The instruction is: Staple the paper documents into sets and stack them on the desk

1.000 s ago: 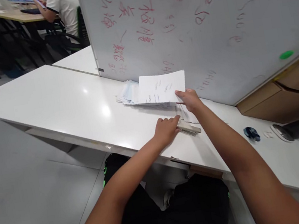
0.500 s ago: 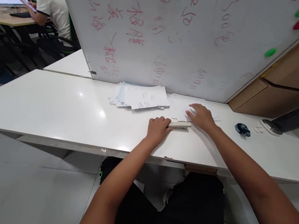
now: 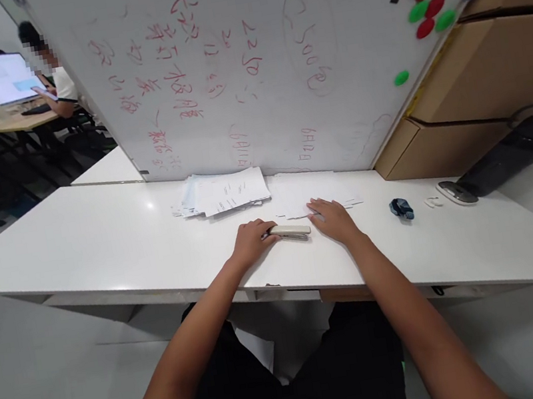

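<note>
A cream-coloured stapler (image 3: 290, 231) lies on the white desk, its jaw end pointing right. My left hand (image 3: 251, 241) is closed around its left end. To the right of the stapler, my right hand (image 3: 334, 219) rests on the near edge of some white sheets of paper (image 3: 300, 191), fingers stretched out and palm down. Behind my left hand sits a thicker stack of printed papers (image 3: 232, 191), its sheets unevenly fanned on the left.
A whiteboard (image 3: 264, 58) with red writing and round magnets stands behind the papers. Right of my right hand lie a dark blue object (image 3: 401, 208) and a small white item (image 3: 433, 202). Cardboard boxes (image 3: 433, 146) are stacked at right. A person (image 3: 62, 90) sits at another desk.
My view has turned and lifted, showing more whiteboard and boxes. My right hand has lowered onto the loose sheets, its fingers flatter. My left hand keeps hold of the stapler.
</note>
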Demonstrator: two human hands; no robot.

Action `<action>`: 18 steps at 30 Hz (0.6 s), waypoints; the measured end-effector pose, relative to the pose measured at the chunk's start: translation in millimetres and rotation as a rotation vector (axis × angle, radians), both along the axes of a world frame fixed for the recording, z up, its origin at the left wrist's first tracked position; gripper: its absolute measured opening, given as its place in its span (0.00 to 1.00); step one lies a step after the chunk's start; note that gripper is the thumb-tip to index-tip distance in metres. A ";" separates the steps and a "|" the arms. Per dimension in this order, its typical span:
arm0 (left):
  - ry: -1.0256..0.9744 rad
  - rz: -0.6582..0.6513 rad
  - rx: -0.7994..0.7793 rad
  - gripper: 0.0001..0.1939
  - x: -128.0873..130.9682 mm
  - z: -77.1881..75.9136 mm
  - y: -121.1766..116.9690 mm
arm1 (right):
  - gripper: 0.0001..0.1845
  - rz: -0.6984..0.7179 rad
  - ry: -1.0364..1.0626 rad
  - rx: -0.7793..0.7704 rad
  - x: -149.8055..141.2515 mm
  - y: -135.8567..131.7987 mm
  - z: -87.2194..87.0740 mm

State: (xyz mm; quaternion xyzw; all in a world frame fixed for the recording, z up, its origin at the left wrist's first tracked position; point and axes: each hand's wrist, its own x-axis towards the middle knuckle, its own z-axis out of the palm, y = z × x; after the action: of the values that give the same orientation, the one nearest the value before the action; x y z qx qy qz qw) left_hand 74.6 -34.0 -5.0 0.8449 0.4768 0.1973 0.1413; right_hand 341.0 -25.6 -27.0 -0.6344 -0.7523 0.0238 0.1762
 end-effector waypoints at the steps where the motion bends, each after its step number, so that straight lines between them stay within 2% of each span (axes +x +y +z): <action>1: -0.002 0.000 0.000 0.13 0.4 0.6 -0.7 | 0.23 0.000 0.008 0.011 -0.1 0.2 0.0; 5: 0.045 0.001 0.038 0.13 2.3 2.5 -2.7 | 0.22 0.032 0.014 0.041 -0.4 1.3 -0.2; 9: 0.200 0.029 0.091 0.14 -5.8 9.3 -9.4 | 0.25 0.017 -0.041 0.041 -0.8 0.7 1.5; 12: 0.286 0.106 0.146 0.14 -29.7 14.2 -24.6 | 0.27 0.006 -0.107 0.055 -1.3 -1.3 3.3; 18: 0.419 0.401 0.208 0.15 -101.7 17.3 -60.8 | 0.25 0.027 -0.052 0.094 -2.6 -3.0 4.3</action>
State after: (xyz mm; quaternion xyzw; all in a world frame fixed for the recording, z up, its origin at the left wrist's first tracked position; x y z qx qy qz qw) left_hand -27.1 -94.8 12.3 0.7661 0.6301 0.0904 -0.0889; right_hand 338.3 -28.6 -22.8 -0.6156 -0.7653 -0.0257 0.1861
